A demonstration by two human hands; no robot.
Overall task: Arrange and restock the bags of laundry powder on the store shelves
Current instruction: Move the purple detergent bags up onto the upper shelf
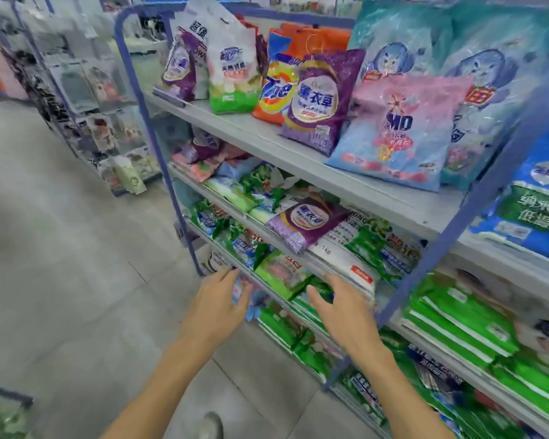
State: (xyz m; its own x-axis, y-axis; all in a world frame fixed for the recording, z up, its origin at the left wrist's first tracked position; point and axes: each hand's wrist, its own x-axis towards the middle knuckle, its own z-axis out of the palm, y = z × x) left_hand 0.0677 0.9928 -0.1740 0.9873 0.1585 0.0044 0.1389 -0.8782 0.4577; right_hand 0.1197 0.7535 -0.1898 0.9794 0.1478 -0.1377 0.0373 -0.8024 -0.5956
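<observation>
Low on the blue-framed metal shelf rack (423,267), left hand (217,301) and right hand (341,308) spread wide, fingers loose, gripping nothing. Between them, flat green-and-pink plastic bag of laundry powder (281,275), long axis seemingly front to back, short end facing the aisle. Best caught by both long edges, then slid square.

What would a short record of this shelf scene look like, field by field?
place: grey store shelf in blue metal frame
top shelf: pink-and-blue plastic bag, standing purple plastic bag, orange plastic bag, all leaning back
second shelf: flat-lying purple plastic bag
left hand: open, by lower shelf
right hand: open, near green plastic bag
</observation>
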